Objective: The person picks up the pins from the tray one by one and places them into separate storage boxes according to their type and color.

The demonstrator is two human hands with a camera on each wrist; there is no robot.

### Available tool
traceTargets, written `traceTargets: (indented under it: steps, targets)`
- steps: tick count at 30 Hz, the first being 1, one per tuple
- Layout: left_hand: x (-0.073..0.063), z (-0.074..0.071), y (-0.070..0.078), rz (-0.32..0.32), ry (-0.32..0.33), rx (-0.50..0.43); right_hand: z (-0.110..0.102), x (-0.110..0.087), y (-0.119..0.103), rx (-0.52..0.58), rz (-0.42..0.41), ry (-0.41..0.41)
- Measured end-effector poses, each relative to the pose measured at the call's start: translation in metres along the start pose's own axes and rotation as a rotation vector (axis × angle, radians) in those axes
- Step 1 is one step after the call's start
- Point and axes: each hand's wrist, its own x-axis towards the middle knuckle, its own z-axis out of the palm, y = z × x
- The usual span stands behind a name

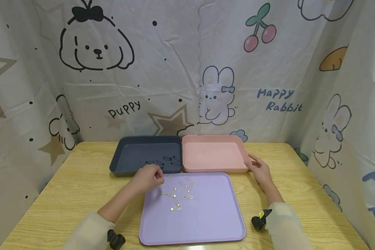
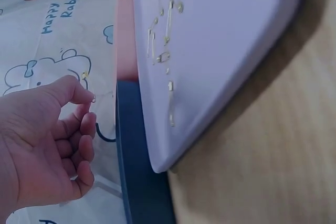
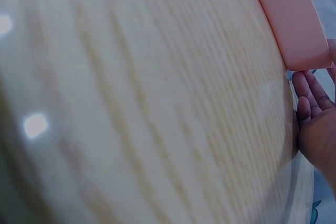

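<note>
A gold safety pin (image 2: 85,75) is pinched between the thumb and forefinger of my left hand (image 2: 50,135), its other fingers loosely curled. In the head view that left hand (image 1: 148,177) is over the far left corner of the lavender tray (image 1: 206,222), close to the dark tray's front wall, and the pin is hidden. Several gold safety pins (image 1: 189,197) lie scattered on the lavender tray's far half. My right hand (image 1: 260,172) holds the right side of the pink tray (image 1: 214,154), thumb at the rim and fingers along the outer wall (image 3: 294,30).
Behind the lavender tray, a dark blue-grey tray (image 1: 134,154) stands side by side with the pink one. Several black safety pins (image 1: 167,158) lie in its right part. A wooden table (image 1: 65,205) carries everything, and a printed curtain (image 1: 162,69) hangs behind.
</note>
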Motion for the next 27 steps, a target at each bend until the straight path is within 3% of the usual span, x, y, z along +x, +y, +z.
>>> traceTargets:
  steps: [12, 19, 27]
  targets:
    - [0.041, -0.011, 0.014, 0.071, 0.031, -0.018, -0.001, -0.001, -0.002, -0.008, 0.026, -0.026]
    - [0.059, -0.016, 0.024, 0.069, 0.019, -0.021, -0.001, -0.002, -0.002, -0.015, 0.031, -0.023]
    - [0.078, -0.012, 0.031, 0.053, -0.005, -0.03, -0.001, -0.002, -0.003, -0.018, 0.026, -0.033]
